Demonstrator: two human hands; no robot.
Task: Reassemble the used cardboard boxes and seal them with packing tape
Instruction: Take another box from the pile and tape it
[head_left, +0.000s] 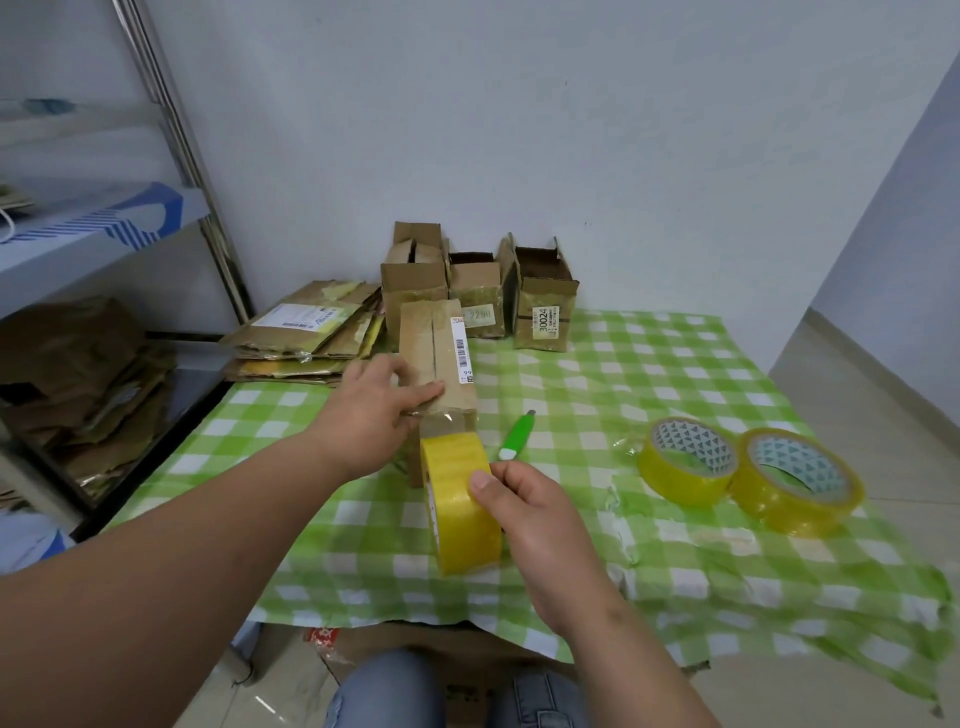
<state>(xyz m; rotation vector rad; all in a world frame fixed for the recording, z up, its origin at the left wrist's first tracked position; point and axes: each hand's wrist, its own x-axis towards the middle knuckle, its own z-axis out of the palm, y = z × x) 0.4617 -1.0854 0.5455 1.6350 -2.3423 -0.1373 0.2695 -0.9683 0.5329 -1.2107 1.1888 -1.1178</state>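
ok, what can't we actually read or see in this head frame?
- Near end of the box: hidden behind the tape roll and right hand.
- Box's left side: covered by the left hand.
- Barcode label print: too small, mostly unreadable.
- Flattened cardboard stack: count unclear, sheets overlap.
- Inside the three open boxes at the wall: contents not visible from this angle.
- Green cutter: blade state too small.

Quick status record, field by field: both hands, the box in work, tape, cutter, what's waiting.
left hand: presses flat on box in work, holding its flaps closed
right hand: grips tape roll, strip stuck to the box's near end
spare rolls: two, on tablecloth to the right
cutter: green, beside the box
waiting: open boxes at wall, flattened stack left
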